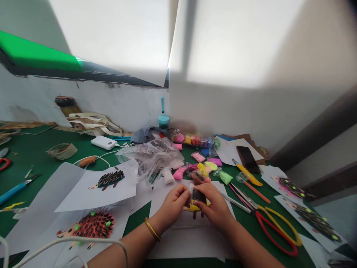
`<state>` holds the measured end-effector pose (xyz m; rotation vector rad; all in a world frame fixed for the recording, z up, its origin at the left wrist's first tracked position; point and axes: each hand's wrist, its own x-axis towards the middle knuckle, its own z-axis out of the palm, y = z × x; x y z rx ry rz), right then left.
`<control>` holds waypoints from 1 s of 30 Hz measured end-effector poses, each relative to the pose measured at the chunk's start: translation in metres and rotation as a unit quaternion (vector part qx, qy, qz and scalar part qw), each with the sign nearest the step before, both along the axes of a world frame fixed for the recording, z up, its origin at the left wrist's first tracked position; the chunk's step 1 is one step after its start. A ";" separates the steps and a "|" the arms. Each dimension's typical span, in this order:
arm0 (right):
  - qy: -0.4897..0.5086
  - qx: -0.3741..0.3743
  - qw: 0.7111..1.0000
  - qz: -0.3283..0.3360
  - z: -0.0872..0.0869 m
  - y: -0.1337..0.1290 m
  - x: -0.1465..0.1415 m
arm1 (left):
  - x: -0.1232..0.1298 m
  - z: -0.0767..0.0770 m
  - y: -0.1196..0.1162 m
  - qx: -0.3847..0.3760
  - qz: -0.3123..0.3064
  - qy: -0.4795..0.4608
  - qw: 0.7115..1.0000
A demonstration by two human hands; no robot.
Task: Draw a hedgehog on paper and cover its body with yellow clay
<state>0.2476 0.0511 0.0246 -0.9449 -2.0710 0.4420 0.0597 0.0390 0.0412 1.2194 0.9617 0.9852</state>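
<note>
My right hand (214, 204) grips a small dark packet (198, 195), perhaps clay in clear wrap, between thumb and fingers. Close on its left side, my left hand (176, 203) is closed in a pinch at the packet's pale edge; what exactly it pinches is too small to make out. A gold bangle (152, 229) circles the left wrist. Beneath both hands lies white paper (189, 242) bearing a yellow clay shape (194, 207) with short brown legs, partly covered by the hands. Just beyond them sit brown (198, 178) and yellow clay packets (202, 170).
Red-and-yellow scissors (275, 227), a white pen (237, 203) and a yellow cutter (248, 174) lie at right, near a phone (247, 159). Clay hedgehog pictures (95, 225) on paper are at left. Behind are crumpled plastic (153, 156), a white power bank (104, 142) and its cable.
</note>
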 end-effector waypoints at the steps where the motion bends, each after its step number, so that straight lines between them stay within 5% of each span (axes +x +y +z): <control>1: 0.002 -0.002 1.000 0.001 0.000 0.000 0.000 | 0.000 0.000 0.000 -0.009 0.000 -0.007 1.000; 12: -0.047 0.049 0.998 -0.016 0.001 0.001 0.003 | 0.000 -0.010 0.004 -0.037 0.002 -0.045 0.998; 18: -0.066 0.038 0.997 -0.003 0.000 0.002 0.005 | -0.006 -0.007 0.007 -0.072 -0.060 -0.069 0.993; 30: -0.072 0.065 0.995 0.014 0.003 0.001 0.002 | -0.003 -0.010 0.006 0.024 -0.011 0.047 0.999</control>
